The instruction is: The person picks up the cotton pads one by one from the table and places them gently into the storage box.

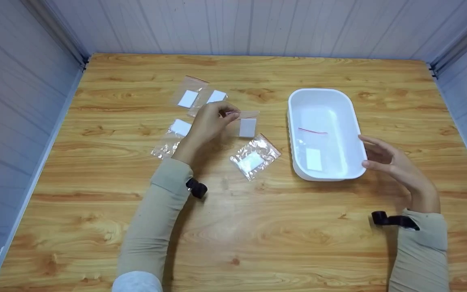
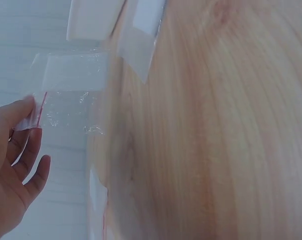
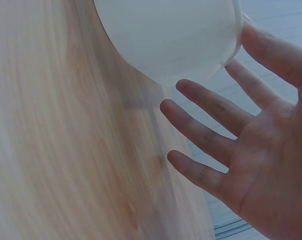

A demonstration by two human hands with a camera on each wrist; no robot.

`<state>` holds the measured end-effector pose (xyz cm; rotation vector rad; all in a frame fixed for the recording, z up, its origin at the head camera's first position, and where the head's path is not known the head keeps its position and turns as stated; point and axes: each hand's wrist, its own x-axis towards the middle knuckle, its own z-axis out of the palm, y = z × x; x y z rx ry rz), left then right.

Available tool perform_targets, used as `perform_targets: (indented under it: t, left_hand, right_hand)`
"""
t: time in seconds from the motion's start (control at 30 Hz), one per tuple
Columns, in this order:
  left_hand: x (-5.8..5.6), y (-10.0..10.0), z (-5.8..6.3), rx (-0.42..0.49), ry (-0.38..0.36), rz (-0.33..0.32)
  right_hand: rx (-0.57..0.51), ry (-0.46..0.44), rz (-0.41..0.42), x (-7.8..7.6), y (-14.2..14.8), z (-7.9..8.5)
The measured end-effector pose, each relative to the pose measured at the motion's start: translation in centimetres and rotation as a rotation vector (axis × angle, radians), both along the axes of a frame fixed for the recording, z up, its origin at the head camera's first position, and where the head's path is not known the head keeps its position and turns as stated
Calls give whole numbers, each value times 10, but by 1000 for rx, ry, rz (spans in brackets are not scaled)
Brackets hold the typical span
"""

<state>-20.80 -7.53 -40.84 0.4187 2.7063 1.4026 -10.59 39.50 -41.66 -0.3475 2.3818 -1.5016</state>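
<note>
My left hand (image 1: 213, 121) pinches a small clear zip bag (image 1: 248, 126) by its sealed top edge, thumb against fingers. The bag hangs over the table with a white card inside; the left wrist view shows its red zip line beside the fingertips (image 2: 28, 102). At the right side of a white plastic tub (image 1: 345, 121), my right hand (image 1: 395, 166) touches the rim with thumb and forefinger. Its other fingers are spread and fairly straight in the right wrist view. Inside the tub lies another zip bag (image 1: 313, 159) with a red top line and a white card.
One zip bag (image 1: 253, 158) lies between the left hand and the tub. Several more, such as the bag at far left (image 1: 188, 98) and a crinkled bag (image 1: 166, 148), lie around the left hand. Pale panel walls (image 1: 237, 28) enclose the wooden table (image 1: 258, 243) on three sides.
</note>
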Motion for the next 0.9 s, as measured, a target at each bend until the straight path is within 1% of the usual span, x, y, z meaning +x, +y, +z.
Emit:
perform_targets:
  t: [0.2, 0.33, 0.53, 0.8, 0.9]
  left_hand:
    - [7, 7, 10, 7, 24, -1]
    - [12, 14, 17, 14, 74, 0]
    - [20, 25, 26, 58, 132, 2]
    - [29, 45, 34, 137, 210, -33]
    - [33, 53, 37, 163, 209, -43]
  right_hand:
    - [33, -1, -12, 0, 0, 1]
    - [58, 5, -17, -1, -1, 1]
    - [29, -3, -1, -1, 0, 2]
    - [-10, 3, 2, 0, 1, 2]
    - [-15, 7, 7, -1, 1, 2]
